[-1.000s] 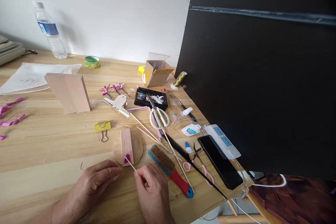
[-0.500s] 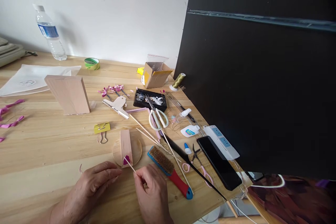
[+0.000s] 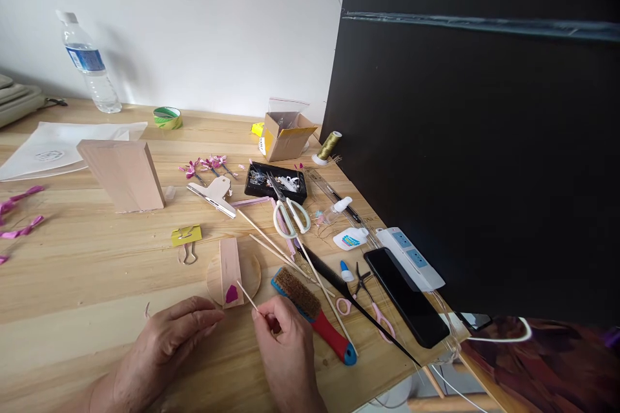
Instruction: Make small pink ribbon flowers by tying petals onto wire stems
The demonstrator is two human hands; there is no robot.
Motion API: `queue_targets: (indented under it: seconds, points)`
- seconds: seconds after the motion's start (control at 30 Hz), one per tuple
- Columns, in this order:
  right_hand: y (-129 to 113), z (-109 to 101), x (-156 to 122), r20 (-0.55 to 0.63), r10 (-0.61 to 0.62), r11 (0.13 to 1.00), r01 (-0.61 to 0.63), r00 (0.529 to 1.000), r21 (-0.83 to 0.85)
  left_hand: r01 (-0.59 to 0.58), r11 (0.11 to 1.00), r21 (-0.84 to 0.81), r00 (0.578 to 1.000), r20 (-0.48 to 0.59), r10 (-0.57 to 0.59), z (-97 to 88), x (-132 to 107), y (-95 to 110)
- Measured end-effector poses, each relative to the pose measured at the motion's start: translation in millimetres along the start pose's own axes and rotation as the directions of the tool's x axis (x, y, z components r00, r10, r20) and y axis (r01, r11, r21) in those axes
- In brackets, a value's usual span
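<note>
So, using the round wooden disc [image 3: 252, 276] as the landmark, since pretty much everything sits around it on the tabletop [image 3: 72, 300]. A flat wooden strip [image 3: 230, 258] lies across the top of it, and a little magenta piece [image 3: 232, 294] sits on that strip, at the end over the disc's near side. My guess is the disc is there to lift the strip up a bit, and the piece is at the near end because that's the easiest bit to reach.

The right hand [image 3: 287, 350] is near-right of the disc, pinching a thin stick [image 3: 248, 295] between thumb and fingertips, other fingers curled in. The stick slants back over the disc, tip just beside the magenta piece and apart from it. Can't tell if the tip touches the strip. A pinch at the back end like that probably leaves the tip in clear view.

The left hand [image 3: 175, 335] is near-left of the disc, low, back of the hand up, fingers together and loosely bent, fingertips close to the rim. Can't tell if there's anything in it, the palm side is hidden. Looks parked close by, maybe ready to steady the strip.

Brush [image 3: 298, 293] is right of the disc, yellow binder clip [image 3: 186, 235] is off its far-left side, white-handled scissors [image 3: 304, 216] are far-right of it.
</note>
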State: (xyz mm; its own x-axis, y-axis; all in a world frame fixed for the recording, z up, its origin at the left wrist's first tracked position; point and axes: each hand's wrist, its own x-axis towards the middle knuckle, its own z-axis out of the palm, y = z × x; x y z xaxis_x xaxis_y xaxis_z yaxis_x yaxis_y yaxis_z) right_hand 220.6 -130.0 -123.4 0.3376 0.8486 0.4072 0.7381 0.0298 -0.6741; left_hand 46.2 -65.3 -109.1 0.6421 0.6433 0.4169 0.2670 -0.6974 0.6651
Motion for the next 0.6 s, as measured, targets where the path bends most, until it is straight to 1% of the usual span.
queue_targets:
  seconds: [0.07, 0.2, 0.37, 0.43, 0.6]
  points:
    - [-0.2, 0.7, -0.1, -0.004, 0.014, 1.000, -0.014, 1.000, 0.020, -0.004, 1.000, 0.012, 1.000, -0.008, 0.004, -3.0, 3.6, 3.7]
    - [-0.4, 0.4, 0.6, -0.036, 0.000, 0.999, 0.001, 0.999, 0.038, 0.014, 1.000, 0.019, 1.000, -0.009, -0.014, -6.4, 8.9, 8.1]
    - [-0.1, -0.5, 0.4, -0.051, -0.013, 0.999, 0.016, 0.999, 0.047, 0.094, 0.995, -0.025, 0.995, 0.024, -0.094, -3.4, 4.6, 1.3]
    - [0.1, -0.7, 0.4, -0.049, -0.018, 0.999, 0.020, 0.999, 0.049, 0.108, 0.993, -0.049, 0.994, 0.034, -0.106, -2.9, 3.2, -1.7]
    - [0.6, -0.9, 0.9, -0.049, -0.025, 0.998, 0.028, 0.998, 0.051, 0.073, 0.997, -0.040, 0.997, 0.021, -0.072, -6.0, 11.7, 1.7]
